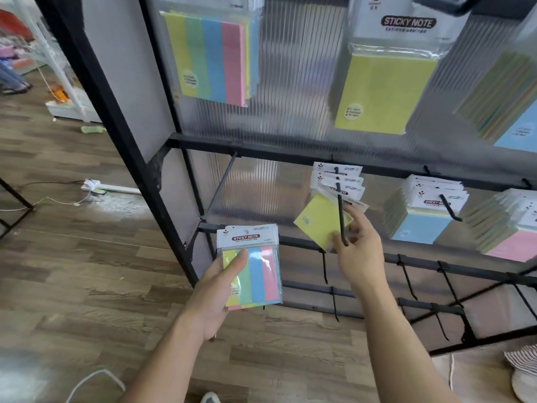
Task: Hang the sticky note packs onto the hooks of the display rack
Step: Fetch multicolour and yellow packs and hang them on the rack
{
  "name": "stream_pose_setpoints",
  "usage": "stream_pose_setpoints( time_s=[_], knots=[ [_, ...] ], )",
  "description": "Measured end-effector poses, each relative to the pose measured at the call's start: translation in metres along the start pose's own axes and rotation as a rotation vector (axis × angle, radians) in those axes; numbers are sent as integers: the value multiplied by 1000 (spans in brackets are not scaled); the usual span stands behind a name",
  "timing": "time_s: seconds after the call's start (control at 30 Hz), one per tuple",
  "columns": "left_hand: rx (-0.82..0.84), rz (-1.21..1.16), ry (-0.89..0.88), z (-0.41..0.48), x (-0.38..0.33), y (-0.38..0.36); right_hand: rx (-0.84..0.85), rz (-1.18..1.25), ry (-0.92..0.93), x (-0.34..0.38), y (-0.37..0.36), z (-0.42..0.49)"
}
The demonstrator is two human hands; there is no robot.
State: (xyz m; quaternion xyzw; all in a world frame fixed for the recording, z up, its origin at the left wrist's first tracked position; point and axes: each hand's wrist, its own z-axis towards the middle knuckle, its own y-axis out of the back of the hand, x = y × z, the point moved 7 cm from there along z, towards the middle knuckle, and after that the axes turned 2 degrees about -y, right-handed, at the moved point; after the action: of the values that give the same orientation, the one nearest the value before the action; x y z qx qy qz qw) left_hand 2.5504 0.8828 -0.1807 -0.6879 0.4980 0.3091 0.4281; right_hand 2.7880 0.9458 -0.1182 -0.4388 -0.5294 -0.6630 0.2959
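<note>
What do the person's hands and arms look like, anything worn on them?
The left hand and right hand are bare: no gloves, and no rings that show. The left forearm and right forearm are bare too, with no sleeve, watch or bracelet in view.

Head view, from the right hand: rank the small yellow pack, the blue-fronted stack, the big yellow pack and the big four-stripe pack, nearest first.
1. Small yellow pack, held by the right hand, on its hook.
2. Blue-fronted stack, next hook to the right.
3. Big yellow pack, row above.
4. Big four-stripe pack, upper left.
</note>
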Motion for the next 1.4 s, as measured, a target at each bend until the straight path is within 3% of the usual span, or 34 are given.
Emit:
stream_pose_setpoints(
  time_s=[0.23,0.4,0.6,0.93,1.13,1.4],
  knots=[
    [22,-2,-32,-4,-10,4,37,-97,11,1,-11,-1],
    [22,10,-31,-6,-11,9,16,93,-181,1,-30,-27],
    [45,33,-56,-12,-15,11,373,254,-101,31,-80,-56],
    [-9,-9,-49,-30,-17,44,473,235,-14,48,-107,-76],
    [-85,-40,-85,-39,-23,71,507,347,2,65,-122,-91],
    [-183,-85,-105,-45,-23,102,397,466,202,96,-115,-100]
  ],
)
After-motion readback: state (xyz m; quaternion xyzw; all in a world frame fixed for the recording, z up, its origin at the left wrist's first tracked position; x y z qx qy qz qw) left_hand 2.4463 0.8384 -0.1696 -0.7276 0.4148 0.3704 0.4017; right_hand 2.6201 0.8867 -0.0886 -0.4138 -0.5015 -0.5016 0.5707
